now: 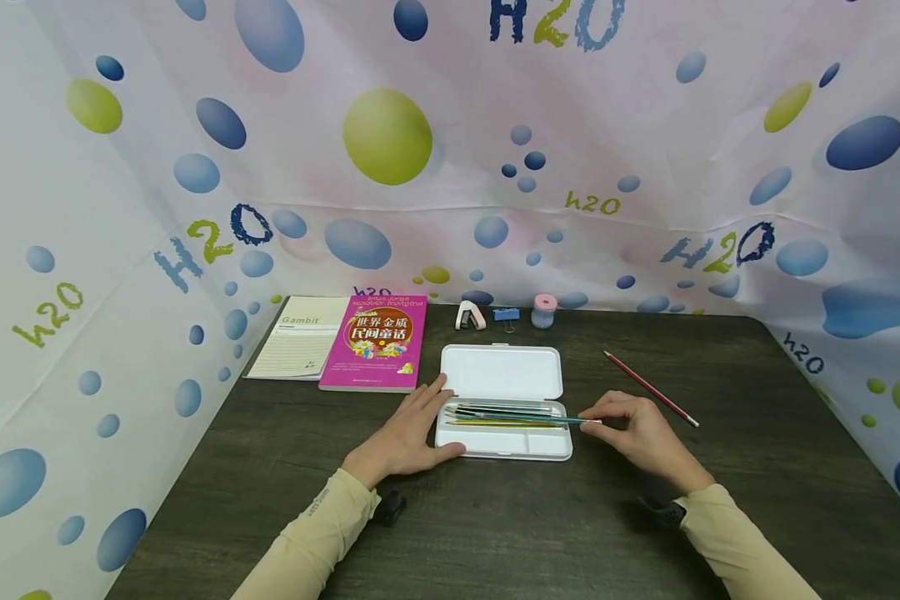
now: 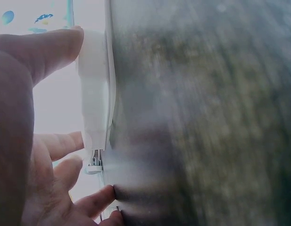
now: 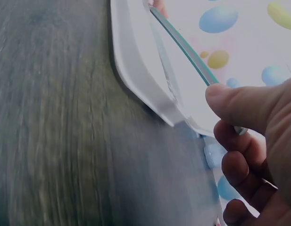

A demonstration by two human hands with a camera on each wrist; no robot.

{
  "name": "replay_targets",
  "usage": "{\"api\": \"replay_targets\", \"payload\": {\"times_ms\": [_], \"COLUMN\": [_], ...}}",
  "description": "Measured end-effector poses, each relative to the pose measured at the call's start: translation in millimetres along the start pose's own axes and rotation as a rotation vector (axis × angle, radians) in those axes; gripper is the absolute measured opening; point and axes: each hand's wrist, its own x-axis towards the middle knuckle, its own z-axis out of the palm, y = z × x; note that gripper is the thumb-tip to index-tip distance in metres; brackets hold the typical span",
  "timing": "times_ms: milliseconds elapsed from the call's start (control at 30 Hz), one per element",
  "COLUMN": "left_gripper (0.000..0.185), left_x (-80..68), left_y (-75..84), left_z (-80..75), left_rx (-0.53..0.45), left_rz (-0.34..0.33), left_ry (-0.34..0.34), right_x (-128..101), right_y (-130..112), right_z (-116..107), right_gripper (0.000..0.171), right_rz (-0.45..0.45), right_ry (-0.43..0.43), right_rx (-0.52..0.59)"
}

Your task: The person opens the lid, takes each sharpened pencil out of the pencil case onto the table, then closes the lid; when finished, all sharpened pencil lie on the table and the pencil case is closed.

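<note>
A white pencil case [image 1: 504, 450] lies on the dark table with its lid [image 1: 502, 372] folded back. Several pencils [image 1: 506, 423] rest side by side in its tray. My right hand [image 1: 637, 429] pinches the end of a green pencil [image 3: 185, 47] between thumb and fingers, just off the case's right end; the pencil's other end reaches over the tray. My left hand [image 1: 412, 433] rests at the left end of the case, fingers spread, the thumb [image 2: 55, 49] and a fingertip touching its side wall.
A red pencil [image 1: 651, 388] lies at the right. Behind the case stand a small white-and-pink item [image 1: 470, 316], a blue binder clip [image 1: 506, 315] and a pink-topped little jar [image 1: 543, 311]. A magenta book [image 1: 375, 344] overlaps a pale notebook [image 1: 297, 337] at the left.
</note>
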Motion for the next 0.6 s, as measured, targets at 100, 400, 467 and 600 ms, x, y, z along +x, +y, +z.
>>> {"api": "replay_targets", "payload": {"times_ms": [100,400,467,600], "left_gripper": [0.092,0.092,0.093,0.093], "left_x": [0.1,0.2,0.3,0.5], "left_y": [-0.5,-0.6,-1.1,-1.9], "left_z": [0.3,-0.5,0.0,0.8], "left_rx": [0.002,-0.005,-0.007,-0.005], "left_rz": [-0.003,0.001,0.002,0.004], "left_ry": [0.000,0.005,0.006,0.009], "right_x": [-5,-26,-32,-44], "right_y": [4,15,19,28], "right_z": [-6,-30,-36,-49], "right_gripper": [0.011,0.011,0.012,0.011], "right_rz": [0.025,0.099,0.106,0.134], "right_ry": [0.023,0.110,0.142,0.233], "right_rx": [0.009,-0.083,-0.097,-0.109]}}
